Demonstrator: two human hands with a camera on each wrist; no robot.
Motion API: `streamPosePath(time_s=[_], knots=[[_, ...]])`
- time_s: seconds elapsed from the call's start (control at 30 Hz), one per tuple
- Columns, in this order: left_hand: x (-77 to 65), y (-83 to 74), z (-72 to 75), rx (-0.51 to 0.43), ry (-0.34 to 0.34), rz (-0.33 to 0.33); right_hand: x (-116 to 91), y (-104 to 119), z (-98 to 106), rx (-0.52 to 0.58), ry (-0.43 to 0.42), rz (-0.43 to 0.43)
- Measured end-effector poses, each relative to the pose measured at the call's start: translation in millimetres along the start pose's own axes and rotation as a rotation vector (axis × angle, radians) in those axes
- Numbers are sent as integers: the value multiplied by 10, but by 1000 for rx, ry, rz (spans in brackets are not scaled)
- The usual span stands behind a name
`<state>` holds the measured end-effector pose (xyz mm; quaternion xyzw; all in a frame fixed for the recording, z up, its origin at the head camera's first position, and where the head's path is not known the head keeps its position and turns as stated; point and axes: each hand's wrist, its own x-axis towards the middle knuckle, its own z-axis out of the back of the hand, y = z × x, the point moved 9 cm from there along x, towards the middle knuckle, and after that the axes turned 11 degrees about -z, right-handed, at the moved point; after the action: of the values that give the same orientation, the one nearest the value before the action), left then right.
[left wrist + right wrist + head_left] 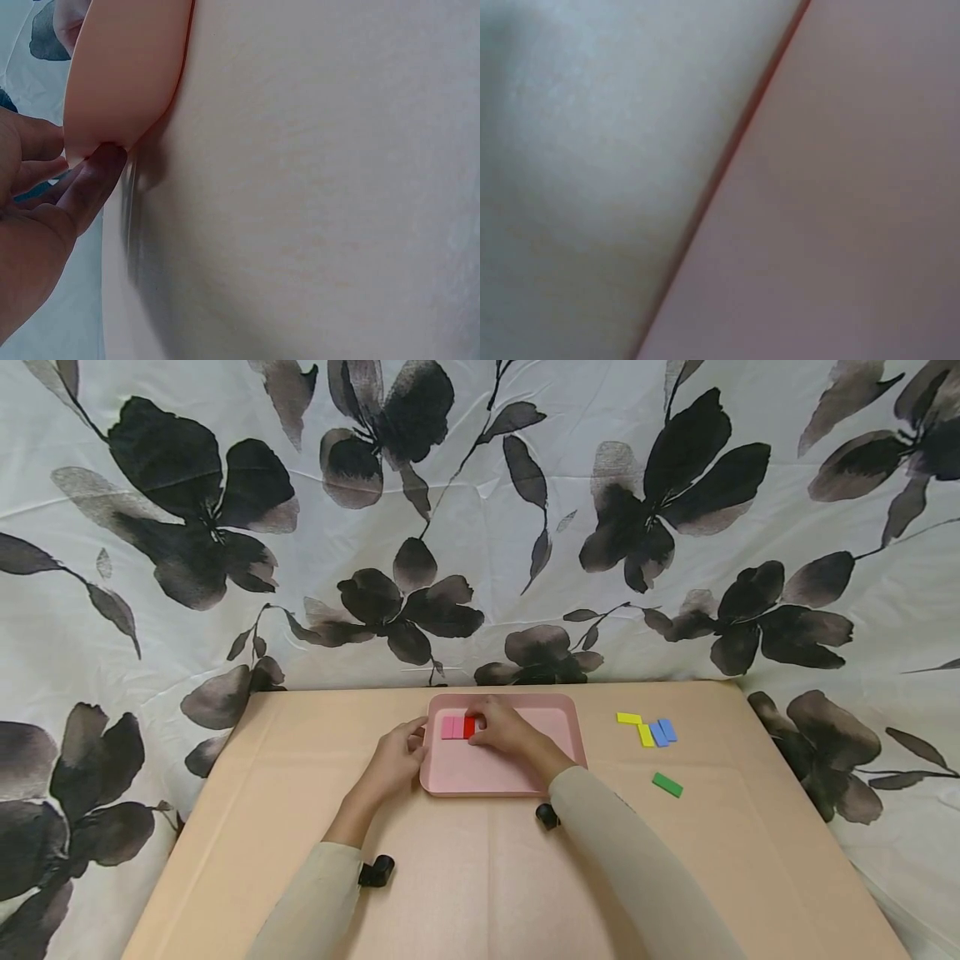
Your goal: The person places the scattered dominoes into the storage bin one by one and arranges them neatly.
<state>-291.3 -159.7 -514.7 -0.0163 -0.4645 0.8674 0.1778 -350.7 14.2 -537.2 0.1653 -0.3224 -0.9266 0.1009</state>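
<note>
A pink tray (480, 778) lies on the table, with two small pink rectangular blocks (452, 727) side by side in its upper left part. Right against them stands a red block (469, 727). My right hand (501, 727) reaches into the tray from the right and pinches the red block between thumb and fingers. At the tray's left side, my left hand (401, 756) grips the rim; in the left wrist view its thumb and fingers (94, 180) meet the tray edge. The right wrist view shows only the tray's edge and surface (840, 195), without the hand.
To the right of the tray, two yellow blocks (637, 727) and two blue blocks (663, 732) lie close together. A green block (667, 785) lies apart, nearer the front. Behind the tan table (465, 877) hangs a white cloth (540, 627) with dark flowers.
</note>
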Motion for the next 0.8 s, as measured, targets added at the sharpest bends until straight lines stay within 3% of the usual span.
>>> streamPosePath(time_s=[0.8], knots=[[7, -7, 0, -4, -5, -6, -2, 8, -7, -7, 4, -9]])
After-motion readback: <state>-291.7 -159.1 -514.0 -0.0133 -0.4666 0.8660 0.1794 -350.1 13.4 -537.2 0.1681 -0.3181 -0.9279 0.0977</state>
